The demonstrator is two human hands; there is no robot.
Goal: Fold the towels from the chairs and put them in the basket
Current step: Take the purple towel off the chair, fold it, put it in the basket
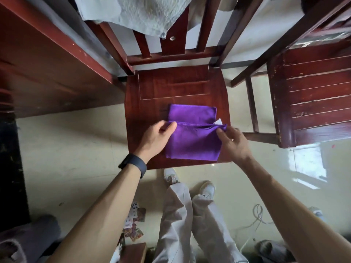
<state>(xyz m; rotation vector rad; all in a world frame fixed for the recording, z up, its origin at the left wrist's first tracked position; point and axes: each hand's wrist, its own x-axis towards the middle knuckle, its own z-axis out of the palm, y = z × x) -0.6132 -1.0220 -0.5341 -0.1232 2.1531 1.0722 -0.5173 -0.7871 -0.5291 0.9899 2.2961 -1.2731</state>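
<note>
A purple towel (191,137) lies on the front half of a dark red wooden chair seat (171,86), partly folded, with a raised crease running across its middle from left to right. The left hand (155,137) meets the left end of that crease, thumb and curled fingers pinching the cloth there. The right hand (233,143) pinches the right end, where the fabric bunches into a small point beside a white tag (219,121). Both hands hold the same fold line, one at each end, with the towel stretched between them. A black wristband (133,166) sits on the left wrist.

The towel's near edge lies just short of the seat's front edge, and its right side reaches close to the seat's right edge; the back half of the seat is bare wood up to the slatted backrest. A pale grey towel (136,14) hangs over the top of that backrest. A wooden panel (47,76) stands close on the left, and a second chair (319,95) is just beside on the right — a narrow strip of pale floor (76,149) shows between the two seats. Nearer the person's legs, playing cards (134,223) and a white cable (258,215) lie on the floor.
</note>
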